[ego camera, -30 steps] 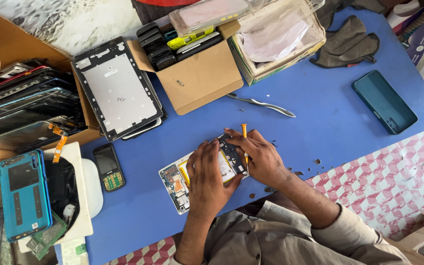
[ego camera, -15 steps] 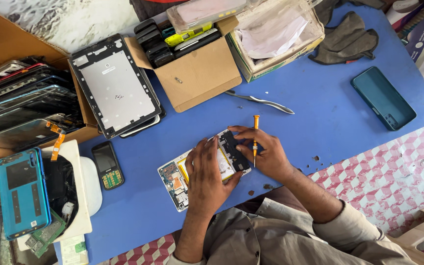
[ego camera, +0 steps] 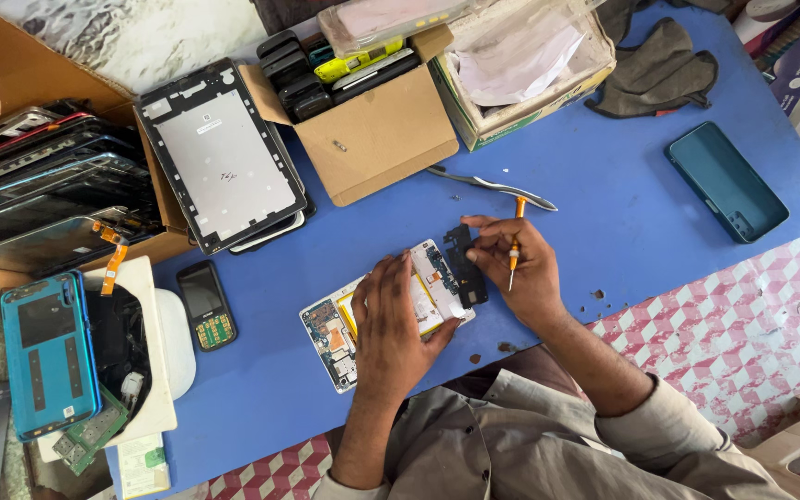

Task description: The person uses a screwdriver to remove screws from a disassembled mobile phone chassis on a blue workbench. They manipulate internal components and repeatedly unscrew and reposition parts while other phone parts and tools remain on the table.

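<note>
Two hands are engaged at the opened phone [ego camera: 363, 319], which lies on the blue tabletop [ego camera: 622, 213], long axis slanted. The left hand [ego camera: 395, 324] is pressed flat upon it, fingers spread; the right hand [ego camera: 516, 264], just right, is clamped on a black cover piece [ego camera: 465, 264] and an orange screwdriver [ego camera: 515, 243].

Brown cardboard box [ego camera: 383, 139] at 12; paper-filled carton [ego camera: 520, 74] at 1; stacked dark screens [ego camera: 48, 185] at 9; small keypad phone screen [ego camera: 202, 294] ctr-left.
</note>
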